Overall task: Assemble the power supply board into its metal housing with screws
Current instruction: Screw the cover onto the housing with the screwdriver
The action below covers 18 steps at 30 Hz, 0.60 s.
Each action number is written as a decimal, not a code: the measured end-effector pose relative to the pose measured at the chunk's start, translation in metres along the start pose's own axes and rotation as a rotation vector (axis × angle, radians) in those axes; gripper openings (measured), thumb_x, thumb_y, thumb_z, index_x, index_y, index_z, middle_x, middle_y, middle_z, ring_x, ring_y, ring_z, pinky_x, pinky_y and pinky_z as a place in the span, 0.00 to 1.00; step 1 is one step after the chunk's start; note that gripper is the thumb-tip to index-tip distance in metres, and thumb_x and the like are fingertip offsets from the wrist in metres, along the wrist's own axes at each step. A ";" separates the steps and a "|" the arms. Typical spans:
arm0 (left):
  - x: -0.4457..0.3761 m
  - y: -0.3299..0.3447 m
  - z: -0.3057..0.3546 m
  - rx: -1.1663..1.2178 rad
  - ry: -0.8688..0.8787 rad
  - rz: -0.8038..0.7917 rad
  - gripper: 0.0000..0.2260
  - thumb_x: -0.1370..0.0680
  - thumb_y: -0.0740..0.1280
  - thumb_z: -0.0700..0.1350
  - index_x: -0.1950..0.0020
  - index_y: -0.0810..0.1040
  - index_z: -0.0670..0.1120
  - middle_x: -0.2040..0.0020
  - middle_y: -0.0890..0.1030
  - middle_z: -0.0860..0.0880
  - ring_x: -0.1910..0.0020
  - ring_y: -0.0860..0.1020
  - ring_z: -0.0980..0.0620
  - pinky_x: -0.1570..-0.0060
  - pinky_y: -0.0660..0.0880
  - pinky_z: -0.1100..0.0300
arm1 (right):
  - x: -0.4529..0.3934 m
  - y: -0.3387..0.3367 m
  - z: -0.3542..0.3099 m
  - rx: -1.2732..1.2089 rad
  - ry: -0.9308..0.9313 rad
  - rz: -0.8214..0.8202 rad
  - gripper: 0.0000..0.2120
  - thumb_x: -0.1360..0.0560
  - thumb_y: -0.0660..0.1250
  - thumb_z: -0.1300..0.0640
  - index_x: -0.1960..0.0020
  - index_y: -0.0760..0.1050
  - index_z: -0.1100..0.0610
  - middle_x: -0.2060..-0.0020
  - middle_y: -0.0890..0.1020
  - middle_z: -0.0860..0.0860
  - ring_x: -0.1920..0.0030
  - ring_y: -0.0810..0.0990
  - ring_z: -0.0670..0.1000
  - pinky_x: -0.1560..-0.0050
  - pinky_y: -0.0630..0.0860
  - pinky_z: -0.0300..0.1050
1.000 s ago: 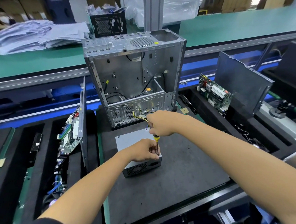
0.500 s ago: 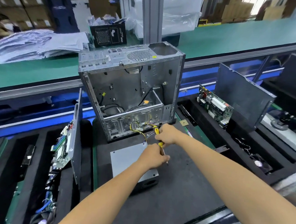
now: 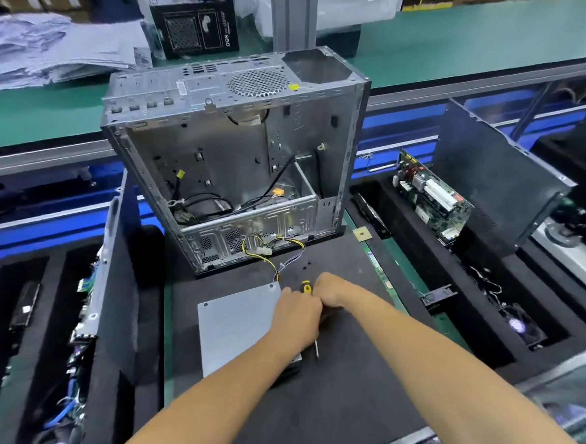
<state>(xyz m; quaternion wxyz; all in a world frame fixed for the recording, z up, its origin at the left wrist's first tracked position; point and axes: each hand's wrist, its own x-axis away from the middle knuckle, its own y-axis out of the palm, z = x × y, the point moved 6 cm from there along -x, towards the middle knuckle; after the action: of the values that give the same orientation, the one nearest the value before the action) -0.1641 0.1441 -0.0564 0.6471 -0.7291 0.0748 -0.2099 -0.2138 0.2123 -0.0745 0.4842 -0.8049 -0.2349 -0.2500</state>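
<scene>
**Driving a screw at the housing's right side**

The power supply housing [image 3: 235,324], a flat grey metal box, lies on the black foam mat [image 3: 359,397] near the mat's left edge, its yellow and black cable bundle [image 3: 272,251] trailing toward the far edge, where the open computer case [image 3: 234,149] stands. Both hands meet at the housing's right side. The right hand [image 3: 332,291] is curled round a screwdriver [image 3: 306,287] with a yellow and black handle; its thin shaft shows again below the left hand, pointing toward the housing's near right corner. The left hand [image 3: 296,316] rests over that same side with its fingers bent down; whether they pinch the shaft, a screw or the housing's edge cannot be told, since the back of the hand hides them.

The step in hand looks like seating or driving a side screw. The next move probably calls for keeping the tip square in the screw head while the left hand steadies the box against sliding.

Open mat lies to the right and toward the near edge, giving the forearms room. The far side is crowded by the case and cables. A dark panel [image 3: 123,280] stands at the mat's left edge, limiting leftward shifts of the housing.
</scene>
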 end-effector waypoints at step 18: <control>0.002 -0.005 0.003 0.019 0.020 0.014 0.07 0.24 0.62 0.43 0.50 0.78 0.46 0.52 0.83 0.45 0.52 0.79 0.45 0.56 0.60 0.54 | 0.011 0.003 -0.002 -0.011 -0.025 -0.003 0.04 0.23 0.63 0.64 0.57 0.74 0.63 0.59 0.76 0.60 0.58 0.72 0.54 0.59 0.69 0.42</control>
<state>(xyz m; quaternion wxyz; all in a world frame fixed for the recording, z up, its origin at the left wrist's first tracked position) -0.1624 0.1467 -0.0512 0.6546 -0.7204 0.0845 -0.2130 -0.2041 0.2110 -0.0691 0.4766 -0.8101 -0.2407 -0.2421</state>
